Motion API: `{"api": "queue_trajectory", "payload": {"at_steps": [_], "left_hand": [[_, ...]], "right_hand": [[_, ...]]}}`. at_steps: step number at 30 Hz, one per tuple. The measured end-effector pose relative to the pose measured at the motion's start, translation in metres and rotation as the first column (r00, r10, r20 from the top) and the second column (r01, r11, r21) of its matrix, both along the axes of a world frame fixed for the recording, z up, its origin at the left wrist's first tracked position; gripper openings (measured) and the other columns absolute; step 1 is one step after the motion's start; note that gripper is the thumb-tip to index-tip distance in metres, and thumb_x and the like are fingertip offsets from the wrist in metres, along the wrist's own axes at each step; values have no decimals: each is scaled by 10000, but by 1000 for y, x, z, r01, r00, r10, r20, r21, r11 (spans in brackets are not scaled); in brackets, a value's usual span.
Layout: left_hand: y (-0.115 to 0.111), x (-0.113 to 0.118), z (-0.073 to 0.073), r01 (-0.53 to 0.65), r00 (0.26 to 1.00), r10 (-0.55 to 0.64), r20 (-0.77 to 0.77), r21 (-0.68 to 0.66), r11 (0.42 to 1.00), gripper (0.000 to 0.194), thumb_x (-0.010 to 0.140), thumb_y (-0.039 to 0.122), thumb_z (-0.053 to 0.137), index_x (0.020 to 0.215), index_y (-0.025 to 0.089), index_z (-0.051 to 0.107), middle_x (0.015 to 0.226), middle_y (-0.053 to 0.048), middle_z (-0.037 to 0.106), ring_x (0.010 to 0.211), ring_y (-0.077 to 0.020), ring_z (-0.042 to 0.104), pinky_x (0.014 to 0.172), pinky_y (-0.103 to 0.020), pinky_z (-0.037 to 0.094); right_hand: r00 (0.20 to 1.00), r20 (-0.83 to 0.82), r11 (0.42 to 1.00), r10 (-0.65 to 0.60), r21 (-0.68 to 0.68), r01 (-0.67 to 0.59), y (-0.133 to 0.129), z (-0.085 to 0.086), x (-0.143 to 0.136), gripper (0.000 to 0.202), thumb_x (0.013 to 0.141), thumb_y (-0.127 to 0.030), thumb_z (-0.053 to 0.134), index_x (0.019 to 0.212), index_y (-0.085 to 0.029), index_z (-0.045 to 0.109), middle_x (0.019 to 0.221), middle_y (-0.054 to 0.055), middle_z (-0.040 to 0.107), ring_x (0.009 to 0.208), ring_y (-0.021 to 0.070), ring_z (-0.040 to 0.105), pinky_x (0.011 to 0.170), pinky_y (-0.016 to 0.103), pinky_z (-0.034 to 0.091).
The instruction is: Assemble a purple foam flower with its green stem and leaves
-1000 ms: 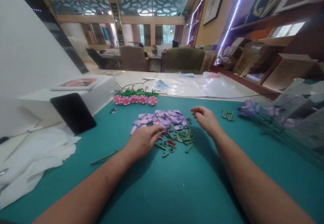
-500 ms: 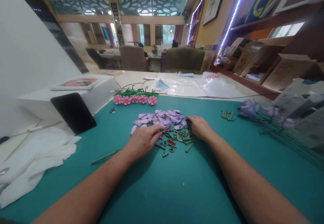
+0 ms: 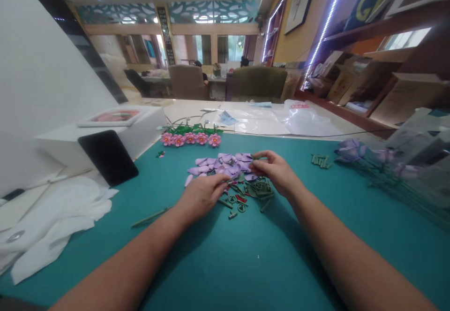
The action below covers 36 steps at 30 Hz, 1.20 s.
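Note:
A heap of purple petal pieces [image 3: 207, 164] lies mid-mat, with dark green plastic pieces [image 3: 259, 189] along its near right side. Among the green parts are a few red pieces [image 3: 241, 198], small wheel-shaped pieces and short rods. My left hand [image 3: 202, 193] rests at the near left of the heap, thumb and forefinger closed together; what they pinch is hidden. Over the right end of the petals is my right hand [image 3: 276, 170]. Its thumb and forefinger close around something small and dark that I cannot make out. A green stem [image 3: 149, 218] lies beside my left forearm.
Pink flowers [image 3: 190, 138] with green leaves line the mat's back edge. A black tablet-like slab [image 3: 108, 157] leans against a white box [image 3: 140, 130]. Crumpled white plastic [image 3: 63, 217] lies left. Short green rods [image 3: 320, 161] and purple flowers [image 3: 351, 150] on long stems are at right.
My right hand has moved from the green pieces slightly left and up over the petals, its thumb and forefinger now showing. The left hand has stayed at the heap. The view has shifted slightly.

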<state>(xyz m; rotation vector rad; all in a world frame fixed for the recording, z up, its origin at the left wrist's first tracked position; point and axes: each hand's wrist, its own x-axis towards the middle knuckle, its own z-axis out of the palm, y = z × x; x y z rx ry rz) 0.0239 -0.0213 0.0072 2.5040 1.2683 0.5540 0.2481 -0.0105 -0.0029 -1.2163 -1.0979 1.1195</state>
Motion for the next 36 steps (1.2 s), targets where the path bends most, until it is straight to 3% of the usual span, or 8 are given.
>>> {"api": "queue_trajectory", "payload": {"at_steps": [6, 15, 36], "left_hand": [[0, -1, 1, -7, 999, 5, 45, 51, 999, 289, 901, 270, 478, 1101, 231, 683, 1027, -34, 743, 904, -200, 679, 786, -271, 495], [-1, 0, 2, -34, 999, 32, 42, 51, 998, 271, 901, 243, 477, 1080, 215, 678, 1027, -47, 738, 926, -210, 679, 783, -285, 488], [-1, 0, 2, -20, 997, 16, 77, 44, 999, 241, 918, 285, 474, 1030, 228, 680, 885, -21, 736, 776, -161, 662, 670, -228, 453]], "right_hand": [[979, -165, 990, 121, -49, -131, -11, 3, -22, 353, 595, -429, 796, 790, -181, 638, 610, -28, 623, 563, 94, 558, 537, 219, 421], [872, -440, 951, 217, -105, -290, -15, -4, -33, 325, 620, -290, 799, 875, -235, 604, 593, -55, 608, 505, 77, 521, 503, 187, 417], [829, -501, 929, 250, -116, -351, -15, -9, -38, 251, 637, -232, 824, 821, -176, 664, 576, -49, 574, 491, 49, 502, 496, 163, 435]]}}
